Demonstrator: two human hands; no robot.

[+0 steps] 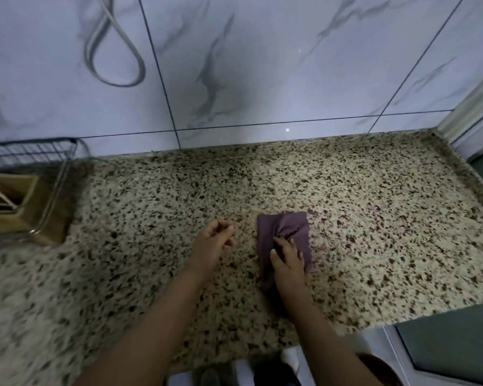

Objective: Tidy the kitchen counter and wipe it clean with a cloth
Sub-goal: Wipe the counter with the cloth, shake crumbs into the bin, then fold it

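Head view, grip: the right hand [286, 253] lies on the purple cloth [283, 238], fingers spread and slightly bent, pressing it flat onto the counter [374, 218] rather than pinching it.
Other hand: the left hand [212, 240] hovers just beside the cloth, loosely curled and holding nothing that I can see.
Cloth, place: near the middle of the speckled stone, closer to the front edge than to the tiled wall [262, 65]; it is bunched into folds under the fingers.
Cloth, handling: judged light, soft and limp; it will crumple and slide under the palm, not hold a shape. Nothing fragile about it.
Where to hold: flat palm over the bunched middle for wiping; for lifting, a pinch at the crumpled ridge by the fingertips looks easiest.
Surroundings: a wire rack [39, 151] with a wooden box [25, 201] sits at the left, well apart from the cloth.
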